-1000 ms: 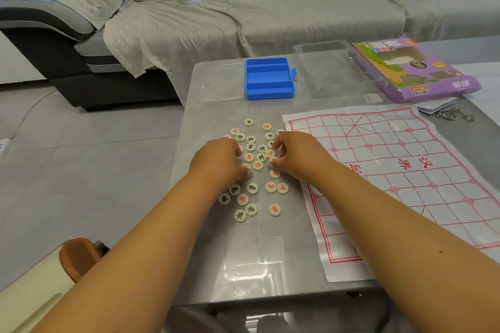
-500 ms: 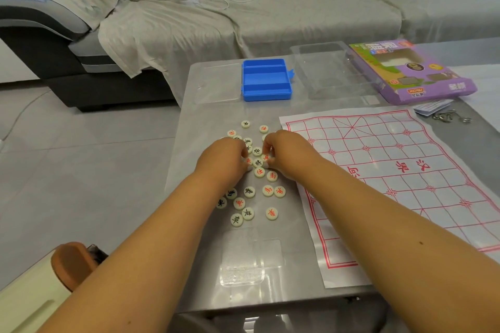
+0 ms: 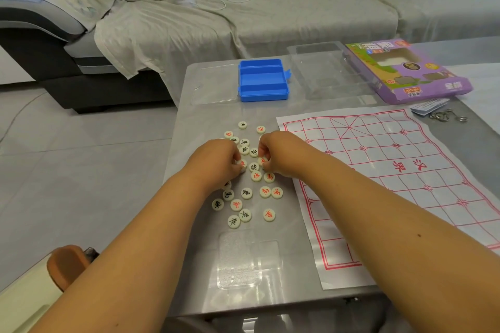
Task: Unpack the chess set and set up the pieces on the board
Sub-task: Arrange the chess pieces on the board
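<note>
Head view: chess pieces [image 3: 246,193] scattered beneath both hands [image 3: 220,159], left of board [image 3: 400,170].

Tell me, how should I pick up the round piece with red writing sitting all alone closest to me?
Pinch the lone red-marked piece by its round rim, thumb on one side and a finger opposite, coming straight down from above. It lies flat on the glass table, so only its edge gives grip, and bare table around it leaves your fingers room.
</note>
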Motion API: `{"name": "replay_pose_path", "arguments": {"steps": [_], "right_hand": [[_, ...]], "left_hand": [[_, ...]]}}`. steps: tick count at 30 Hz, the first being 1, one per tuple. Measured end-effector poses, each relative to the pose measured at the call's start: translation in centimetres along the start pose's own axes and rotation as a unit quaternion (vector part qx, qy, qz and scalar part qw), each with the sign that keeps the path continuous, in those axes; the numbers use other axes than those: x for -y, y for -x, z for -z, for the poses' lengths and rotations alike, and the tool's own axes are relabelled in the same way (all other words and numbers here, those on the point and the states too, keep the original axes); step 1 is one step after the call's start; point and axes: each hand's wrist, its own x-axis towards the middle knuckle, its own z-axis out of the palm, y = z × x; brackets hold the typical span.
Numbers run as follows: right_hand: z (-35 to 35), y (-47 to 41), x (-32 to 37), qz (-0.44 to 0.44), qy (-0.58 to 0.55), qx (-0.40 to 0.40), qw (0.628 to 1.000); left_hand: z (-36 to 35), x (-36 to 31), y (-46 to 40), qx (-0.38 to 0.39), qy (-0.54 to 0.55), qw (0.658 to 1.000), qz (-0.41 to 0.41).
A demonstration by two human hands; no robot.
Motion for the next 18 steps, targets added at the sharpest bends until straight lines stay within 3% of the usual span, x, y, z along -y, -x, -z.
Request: {"name": "replay_pose_path", "arguments": {"steps": [5, 12, 18], "right_hand": [[-0.1, 0.0, -0.1, 0.009, 0.003, -0.013, 1.000], [1.0, 1.2, -1.2, 0.016, -0.049, -0.049, 0.997], [3.9, 6.5, -6.0, -0.016, -0.069, -0.059, 0.996]], "left_hand": [[-0.2, 0.2, 0.1, -0.004, -0.004, 1.000, -0.010], [1.2, -0.7, 1.0, -0.069, 0.098, 0.993, -0.006], [-0.2, -7.3, 2.1, -0.011, 0.150, 0.986, -0.075]]}}
